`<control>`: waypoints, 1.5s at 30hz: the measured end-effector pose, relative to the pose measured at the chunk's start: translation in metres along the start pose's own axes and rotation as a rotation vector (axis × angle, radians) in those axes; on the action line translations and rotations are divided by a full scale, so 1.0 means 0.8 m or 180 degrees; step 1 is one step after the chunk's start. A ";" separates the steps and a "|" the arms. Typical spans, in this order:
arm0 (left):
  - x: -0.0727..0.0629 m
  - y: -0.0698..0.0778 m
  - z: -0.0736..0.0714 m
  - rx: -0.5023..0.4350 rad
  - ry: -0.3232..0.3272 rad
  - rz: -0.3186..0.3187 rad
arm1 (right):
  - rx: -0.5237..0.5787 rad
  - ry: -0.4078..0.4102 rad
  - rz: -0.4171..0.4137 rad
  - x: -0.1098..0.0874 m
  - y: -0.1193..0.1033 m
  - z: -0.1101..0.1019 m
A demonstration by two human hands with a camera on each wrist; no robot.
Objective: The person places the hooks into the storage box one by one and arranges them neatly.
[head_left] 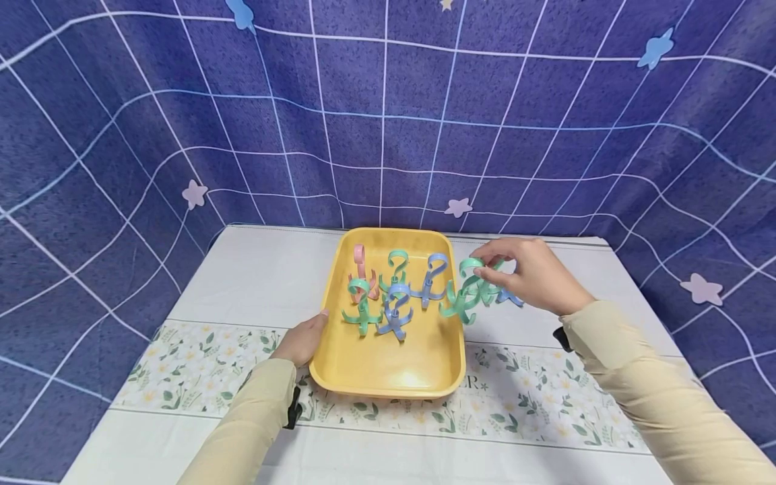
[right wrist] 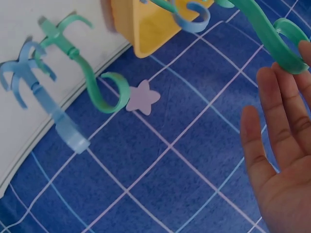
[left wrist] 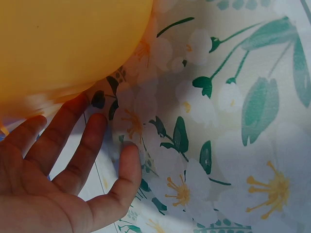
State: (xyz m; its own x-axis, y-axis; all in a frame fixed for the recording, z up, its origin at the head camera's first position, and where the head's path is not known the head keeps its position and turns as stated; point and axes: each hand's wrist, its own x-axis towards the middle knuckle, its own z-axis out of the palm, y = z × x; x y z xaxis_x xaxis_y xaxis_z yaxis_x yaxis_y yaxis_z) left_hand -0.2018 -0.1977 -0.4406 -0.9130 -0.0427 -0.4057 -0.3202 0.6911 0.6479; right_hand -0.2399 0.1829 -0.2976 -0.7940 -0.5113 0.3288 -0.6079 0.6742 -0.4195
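Observation:
My right hand pinches a green claw-shaped hanging hook by its curled top, over the right rim of the yellow tray. My left hand holds the tray's left side, thumb at the rim; in the left wrist view its fingers reach to the tray's underside. Inside the tray stand a pink hook, two green hooks, one of them nearer, and two blue hooks, one in front. Beyond my right hand are another green hook and a blue hook.
The white table carries a floral band across its front half. Dark blue gridded cloth with star shapes hangs around its back and sides.

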 end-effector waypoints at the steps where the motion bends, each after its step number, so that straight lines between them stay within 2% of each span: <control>1: 0.000 0.000 0.000 0.0005 0.0000 -0.0005 | 0.0006 0.0002 -0.0009 0.001 -0.001 0.002; 12: 0.000 0.000 0.001 0.0002 -0.0007 -0.0065 | -0.0030 -0.0018 0.0079 0.012 -0.011 0.024; 21: -0.002 -0.001 0.002 -0.0037 0.0013 -0.0062 | 0.0039 -0.0142 0.0112 0.017 -0.015 0.042; 29: -0.002 -0.001 0.002 -0.0129 -0.0006 -0.0193 | 0.0133 -0.0284 0.0208 0.017 -0.013 0.058; 45: -0.003 0.003 0.000 -0.0072 0.0005 -0.0148 | 0.0238 -0.0420 0.0274 0.017 -0.008 0.079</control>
State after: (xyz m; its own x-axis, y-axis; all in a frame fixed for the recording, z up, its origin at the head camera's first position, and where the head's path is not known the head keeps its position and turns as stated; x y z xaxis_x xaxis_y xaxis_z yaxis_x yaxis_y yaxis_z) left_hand -0.2003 -0.1959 -0.4383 -0.8974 -0.0755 -0.4348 -0.3679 0.6719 0.6428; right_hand -0.2472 0.1382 -0.3438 -0.8342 -0.5222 0.1771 -0.5325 0.6794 -0.5048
